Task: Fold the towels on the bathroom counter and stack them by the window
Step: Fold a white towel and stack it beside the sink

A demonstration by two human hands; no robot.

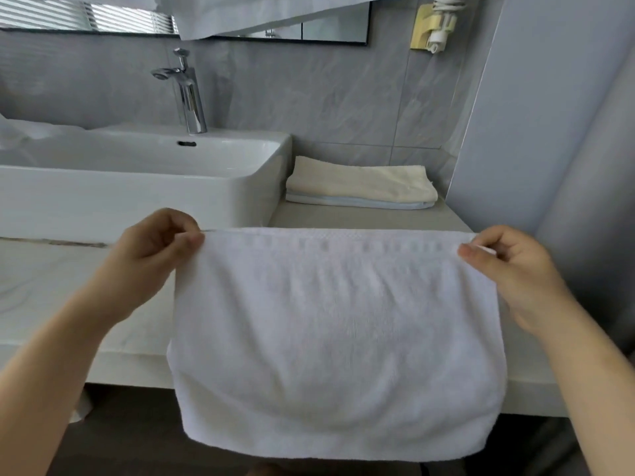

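Note:
A white towel (pixel 336 338) hangs doubled in front of me, held up by its top edge above the counter's front. My left hand (pixel 154 249) pinches the top left corner. My right hand (pixel 508 269) pinches the top right corner. The towel's lower fold drops below the counter edge. At the back right of the counter (pixel 360 218) lies a small stack of folded towels: a cream towel (pixel 360 182) on top of a pale blue one (pixel 357 202).
A white rectangular sink (pixel 137 176) with a chrome faucet (pixel 187 94) fills the left of the counter. More white cloth (pixel 20 132) lies at the sink's far left. A mirror (pixel 330 29) and a wall-mounted dryer holder (pixel 434 25) hang above. A wall (pixel 549 132) closes the right side.

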